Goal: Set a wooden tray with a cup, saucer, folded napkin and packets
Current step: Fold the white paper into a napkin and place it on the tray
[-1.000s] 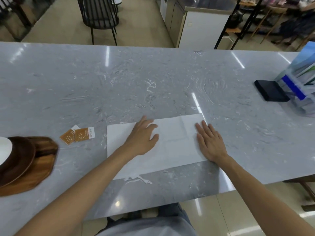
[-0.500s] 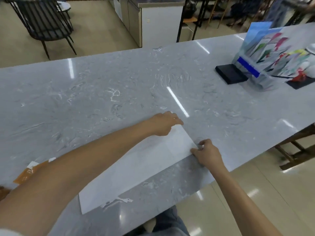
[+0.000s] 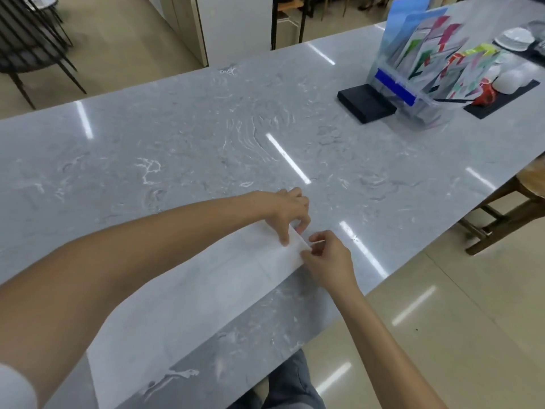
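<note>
Grey marble counter streaked w/ ceiling-light reflections; beige glossy floor tiles seen near right; black wire chair far left, white cabinet far centre, wooden stool at right
</note>
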`<state>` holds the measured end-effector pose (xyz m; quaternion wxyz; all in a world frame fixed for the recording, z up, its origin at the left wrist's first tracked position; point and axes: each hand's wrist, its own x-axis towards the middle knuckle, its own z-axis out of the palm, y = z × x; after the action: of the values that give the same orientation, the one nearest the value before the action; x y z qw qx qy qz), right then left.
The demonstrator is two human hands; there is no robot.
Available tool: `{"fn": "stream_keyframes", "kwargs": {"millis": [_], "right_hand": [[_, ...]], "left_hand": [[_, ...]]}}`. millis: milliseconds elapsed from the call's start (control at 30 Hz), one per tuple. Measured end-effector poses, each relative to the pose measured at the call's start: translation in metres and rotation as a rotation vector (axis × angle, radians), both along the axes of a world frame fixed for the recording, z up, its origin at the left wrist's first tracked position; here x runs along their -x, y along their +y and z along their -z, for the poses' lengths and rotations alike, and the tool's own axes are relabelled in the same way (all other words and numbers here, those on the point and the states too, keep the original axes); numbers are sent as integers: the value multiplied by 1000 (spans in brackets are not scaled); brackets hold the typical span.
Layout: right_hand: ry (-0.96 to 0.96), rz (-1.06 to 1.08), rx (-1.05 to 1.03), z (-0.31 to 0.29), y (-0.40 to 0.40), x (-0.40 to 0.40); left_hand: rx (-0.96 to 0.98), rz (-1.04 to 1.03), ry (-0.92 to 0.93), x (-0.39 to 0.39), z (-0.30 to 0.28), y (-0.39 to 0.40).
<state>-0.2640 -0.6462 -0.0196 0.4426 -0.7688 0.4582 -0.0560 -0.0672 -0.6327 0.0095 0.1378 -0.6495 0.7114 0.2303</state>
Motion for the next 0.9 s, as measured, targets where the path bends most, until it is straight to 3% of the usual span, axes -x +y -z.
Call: {"fn": "stream_keyframes", "kwargs": {"millis": [133,367,700,900], "right_hand": [[-103,-51,-19,-13,-7,-2],[-179,-169,-148,-50,-28,-21],[-307,-451,-105,-140,-37,-107],[-453,-519,-63,-206,-21,-178]], "left_hand": [[-1,-43,41,-24,-5,5],[84,-333,196,-102,-52,56],[475,-676,252,-153,-151,185],[649,-848,162,-182,-204,256]]}}
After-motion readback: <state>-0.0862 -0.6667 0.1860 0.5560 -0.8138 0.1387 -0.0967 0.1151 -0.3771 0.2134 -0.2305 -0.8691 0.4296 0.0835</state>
